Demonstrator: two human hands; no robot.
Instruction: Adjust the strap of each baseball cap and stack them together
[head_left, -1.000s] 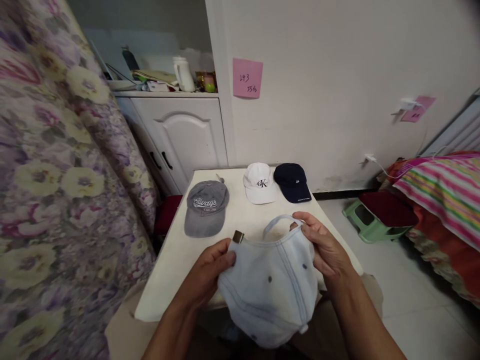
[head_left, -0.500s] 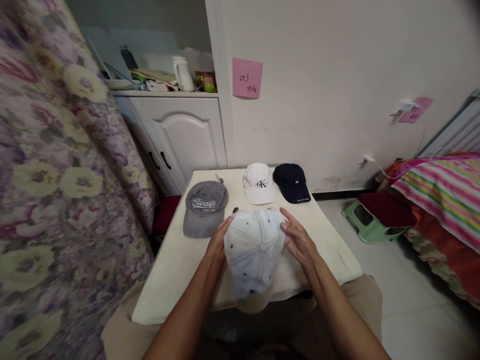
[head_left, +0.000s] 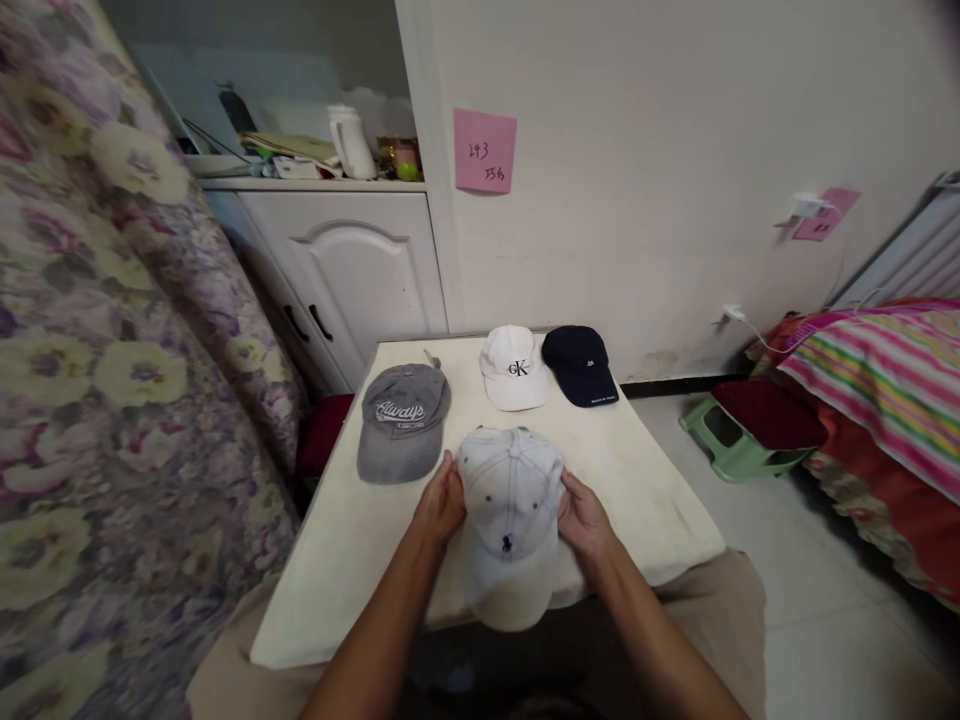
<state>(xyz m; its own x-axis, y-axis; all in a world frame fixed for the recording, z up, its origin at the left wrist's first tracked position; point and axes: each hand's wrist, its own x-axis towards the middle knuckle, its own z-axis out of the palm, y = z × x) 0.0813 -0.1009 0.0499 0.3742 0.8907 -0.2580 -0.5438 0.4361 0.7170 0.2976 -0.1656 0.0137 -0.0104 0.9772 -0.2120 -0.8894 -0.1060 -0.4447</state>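
Note:
Between my two hands is a pale blue-grey baseball cap (head_left: 517, 500) with a small dark emblem on its front, its brim toward me at the table's near edge. My left hand (head_left: 442, 502) grips the cap's left side, and my right hand (head_left: 583, 515) grips its right side; some fingertips are hidden behind the cap. To the left lies a grey baseball cap (head_left: 403, 425) with white "Always" lettering. Farther back sit a white baseball cap (head_left: 513, 367) with dark letters and a navy baseball cap (head_left: 579, 366), side by side.
All the caps are at a small table with a cream cover (head_left: 330, 560). Behind it stand a white cabinet (head_left: 367, 270) and the wall. A floral curtain (head_left: 135, 380) hangs at left. On the right are a green stool (head_left: 724, 440) and a bed with striped bedding (head_left: 885, 350).
The held cap has tipped so its front emblem and brim now show more. My hands have slid lower along its sides. The view has shifted slightly; the other caps stay put.

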